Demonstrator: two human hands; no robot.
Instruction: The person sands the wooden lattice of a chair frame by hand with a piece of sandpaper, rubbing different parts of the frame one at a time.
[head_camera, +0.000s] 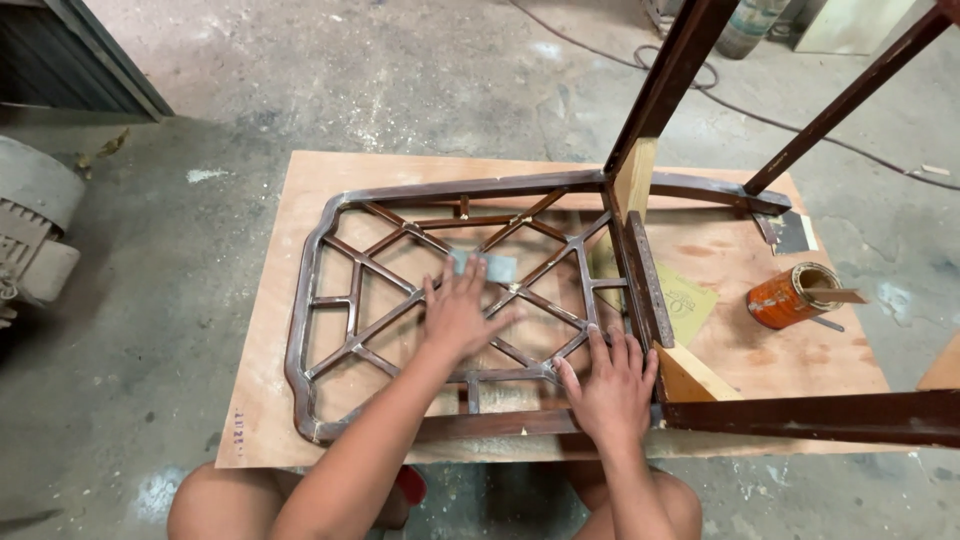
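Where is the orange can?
In the head view, the orange can lies on its side on the plywood board, right of the chair frame.
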